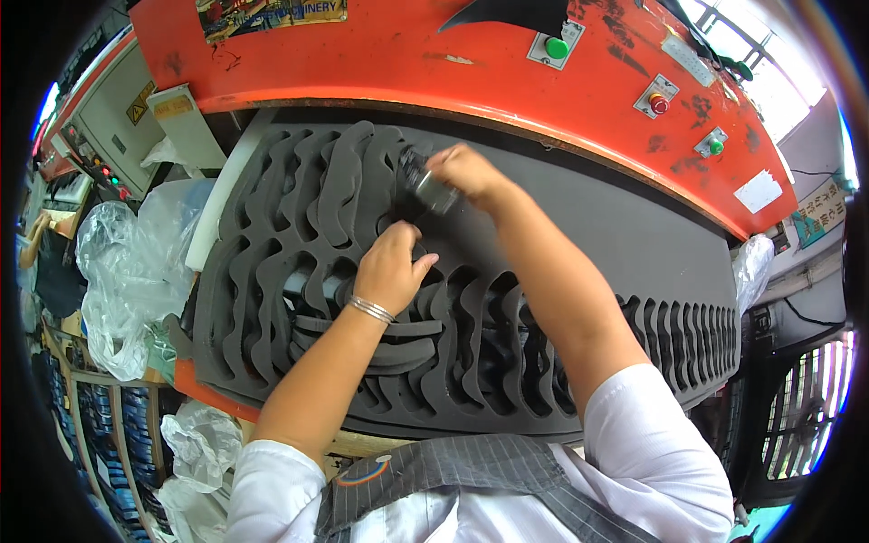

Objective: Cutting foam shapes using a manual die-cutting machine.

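Note:
A dark grey foam sheet [579, 222] lies before me, with rows of wavy cut-outs and cut strips along its left and near parts. My right hand [471, 176] is closed on a dark, shiny-edged block [434, 193], smeared by motion and held over the sheet's upper middle. Just below it, my left hand [389, 269] rests at the foam, thumb stretched out and fingers bent down, tips partly hidden. Left of the hands, a wavy foam strip [342, 185] stands raised among the cut-outs. Several loose curved foam pieces [389, 353] lie stacked beneath my left forearm.
Along the far side runs a red machine beam [380, 63] with green buttons [556, 48] and a red knob [659, 104]. A grey control cabinet [113, 136] stands at the left. Clear plastic bags [127, 271] hang beside the sheet, near a shelf rack [113, 434].

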A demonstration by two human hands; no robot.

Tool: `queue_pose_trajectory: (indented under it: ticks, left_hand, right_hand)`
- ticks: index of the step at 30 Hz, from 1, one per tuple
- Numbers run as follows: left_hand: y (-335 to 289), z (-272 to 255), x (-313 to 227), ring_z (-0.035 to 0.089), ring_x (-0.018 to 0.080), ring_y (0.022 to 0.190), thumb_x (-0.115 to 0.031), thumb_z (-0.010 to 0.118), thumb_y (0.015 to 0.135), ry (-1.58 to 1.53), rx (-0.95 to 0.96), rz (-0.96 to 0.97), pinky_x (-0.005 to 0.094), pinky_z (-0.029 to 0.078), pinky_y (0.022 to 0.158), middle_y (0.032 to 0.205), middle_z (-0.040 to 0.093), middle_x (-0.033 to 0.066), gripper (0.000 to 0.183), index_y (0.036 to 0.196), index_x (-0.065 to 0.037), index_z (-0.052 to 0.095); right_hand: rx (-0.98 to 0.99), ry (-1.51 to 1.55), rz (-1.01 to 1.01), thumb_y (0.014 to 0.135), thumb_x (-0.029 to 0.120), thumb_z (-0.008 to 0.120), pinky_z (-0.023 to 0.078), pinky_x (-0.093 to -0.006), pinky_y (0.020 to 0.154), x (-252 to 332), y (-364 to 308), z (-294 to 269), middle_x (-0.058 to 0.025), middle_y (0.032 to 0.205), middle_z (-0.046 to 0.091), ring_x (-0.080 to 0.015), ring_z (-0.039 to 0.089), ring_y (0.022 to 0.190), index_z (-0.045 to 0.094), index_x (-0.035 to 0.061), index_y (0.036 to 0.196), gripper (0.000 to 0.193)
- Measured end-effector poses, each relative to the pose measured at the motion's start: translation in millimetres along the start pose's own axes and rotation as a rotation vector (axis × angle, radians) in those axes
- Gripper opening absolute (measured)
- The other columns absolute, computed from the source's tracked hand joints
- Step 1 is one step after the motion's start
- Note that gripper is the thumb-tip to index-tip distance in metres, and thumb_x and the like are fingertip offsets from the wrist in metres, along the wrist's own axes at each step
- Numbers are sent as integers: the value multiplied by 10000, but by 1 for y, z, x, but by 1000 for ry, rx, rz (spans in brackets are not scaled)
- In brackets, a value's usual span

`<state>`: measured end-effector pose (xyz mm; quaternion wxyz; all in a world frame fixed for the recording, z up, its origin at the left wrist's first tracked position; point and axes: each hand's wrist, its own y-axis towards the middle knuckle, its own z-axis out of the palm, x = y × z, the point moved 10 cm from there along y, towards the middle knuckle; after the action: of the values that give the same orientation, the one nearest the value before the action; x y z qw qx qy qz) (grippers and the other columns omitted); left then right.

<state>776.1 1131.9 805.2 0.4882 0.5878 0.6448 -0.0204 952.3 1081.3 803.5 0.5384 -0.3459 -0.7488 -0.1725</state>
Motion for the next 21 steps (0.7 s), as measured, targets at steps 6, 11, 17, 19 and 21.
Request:
queue_pose_trajectory:
  ticks: [6, 11, 17, 19, 21]
  left_hand:
    - [41, 52, 19, 659, 345, 830, -416, 545, 873, 528, 682, -85, 464, 517, 778, 834, 693, 116, 344, 833, -107, 690]
    - [91, 53, 24, 632, 296, 918, -296, 561, 870, 539, 533, 1, 424, 488, 815, 912, 680, 90, 246, 983, -144, 718]
    - [84, 70, 61, 540, 214, 1044, -150, 559, 831, 429, 332, 50, 381, 399, 922, 1050, 621, -11, 309, 1098, -180, 711]
    - [91, 61, 70, 548, 216, 1033, -144, 554, 831, 338, 279, 12, 380, 404, 916, 1052, 621, -14, 300, 1077, -186, 720]
    - [89, 64, 78, 548, 220, 1031, -138, 549, 832, 314, 293, -19, 380, 402, 921, 1056, 621, -14, 297, 1066, -186, 725]
  right_hand:
    - [-40, 583, -347, 828, 127, 554, 431, -238, 470, 79, -48, -77, -67, 771, 639, -141, 606, 646, 660, 7, 792, 164]
    - [-119, -420, -398, 661, 100, 667, 452, -340, 617, 76, -62, -39, -102, 686, 572, -222, 538, 639, 632, -24, 688, 131]
    - [-92, -707, 60, 666, 346, 735, 491, -405, 911, -30, -43, -2, -157, 1188, 610, -343, 578, 1112, 668, 124, 1120, 510]
    - [-57, -530, -85, 646, 395, 779, 435, -435, 975, -26, -58, -3, -186, 1308, 498, -368, 481, 1215, 586, 146, 1235, 668]
    - [4, -598, -205, 553, 528, 861, 246, -536, 1102, -26, -78, -4, -253, 1529, 176, -430, 220, 1398, 395, 195, 1434, 1051]
